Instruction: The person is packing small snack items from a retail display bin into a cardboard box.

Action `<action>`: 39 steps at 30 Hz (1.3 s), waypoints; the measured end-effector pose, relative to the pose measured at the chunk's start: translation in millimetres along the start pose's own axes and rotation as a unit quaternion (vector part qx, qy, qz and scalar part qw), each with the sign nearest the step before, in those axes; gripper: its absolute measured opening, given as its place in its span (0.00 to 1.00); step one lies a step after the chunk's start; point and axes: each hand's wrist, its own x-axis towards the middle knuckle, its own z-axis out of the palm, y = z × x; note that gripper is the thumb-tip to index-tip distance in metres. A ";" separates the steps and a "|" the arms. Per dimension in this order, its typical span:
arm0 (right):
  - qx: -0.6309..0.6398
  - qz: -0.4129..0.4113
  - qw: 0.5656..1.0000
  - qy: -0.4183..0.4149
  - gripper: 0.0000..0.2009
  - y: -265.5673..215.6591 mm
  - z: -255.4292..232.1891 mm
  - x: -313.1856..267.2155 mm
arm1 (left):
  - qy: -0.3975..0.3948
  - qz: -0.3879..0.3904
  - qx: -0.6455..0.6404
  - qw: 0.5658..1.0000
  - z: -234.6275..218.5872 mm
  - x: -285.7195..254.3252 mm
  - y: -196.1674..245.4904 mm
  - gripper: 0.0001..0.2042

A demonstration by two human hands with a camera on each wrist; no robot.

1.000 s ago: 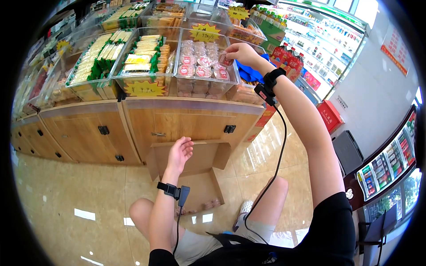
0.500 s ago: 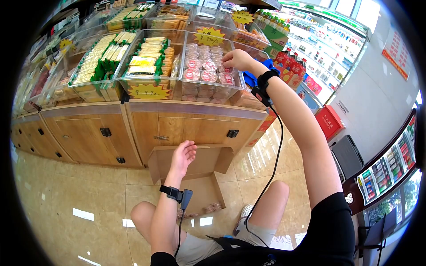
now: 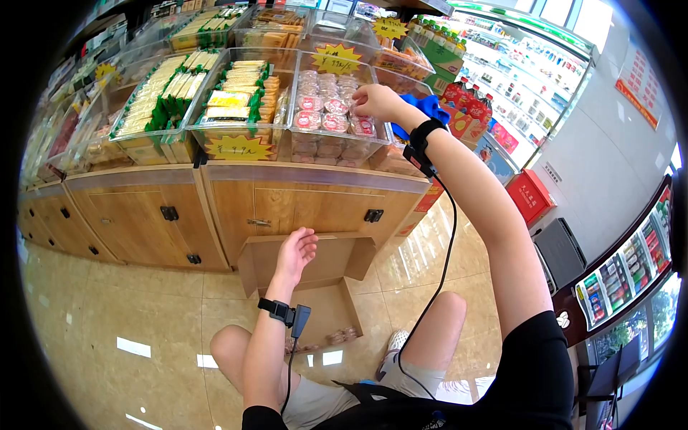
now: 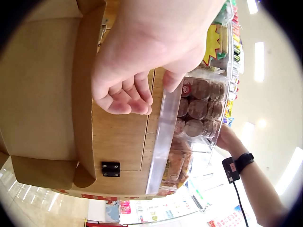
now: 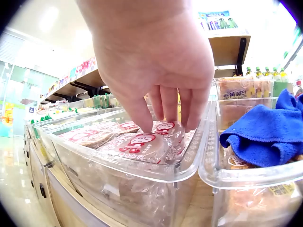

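Observation:
My right hand (image 3: 381,104) reaches into the right side of a clear plastic bin (image 5: 184,172) on the wooden counter. In the right wrist view, its thumb and fingers point down and pinch a round, clear-wrapped packet (image 5: 171,131) with a red printed face. Similar packets (image 3: 309,119) lie in stacked rows beside it. My left hand (image 3: 295,256) hangs in front of the cabinet doors, fingers loosely curled with nothing in them. Below it an open cardboard box (image 3: 322,295) sits on the floor, several packets (image 3: 342,335) near its front edge.
Left of the bin stand more clear bins of wrapped sticks (image 3: 236,93). A blue cloth (image 5: 265,135) lies over the neighbouring bin on the right. Yellow price signs (image 3: 337,59) stand among the bins. Red-capped bottles (image 3: 469,97) and a drinks fridge are farther right.
My right hand has lowered the packet from above the bin's right side onto the rows, then shifted slightly left. The left hand stays loosely curled in front of the cabinet.

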 end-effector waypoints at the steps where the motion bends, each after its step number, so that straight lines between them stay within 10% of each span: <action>1: 0.003 -0.003 1.000 0.008 0.21 0.1 1.3 -1.1 | 0.000 0.000 0.001 1.000 -0.4 0.1 -0.5 0.14; 25: 0.068 0.022 0.995 0.073 0.12 -10.0 -7.5 -35.9 | 0.010 0.000 0.025 1.000 -1.9 -1.5 -3.2 0.13; 39: 0.332 0.118 0.915 0.196 0.11 -4.2 6.8 -110.3 | 0.004 -0.012 0.042 0.999 -6.6 1.9 -21.1 0.15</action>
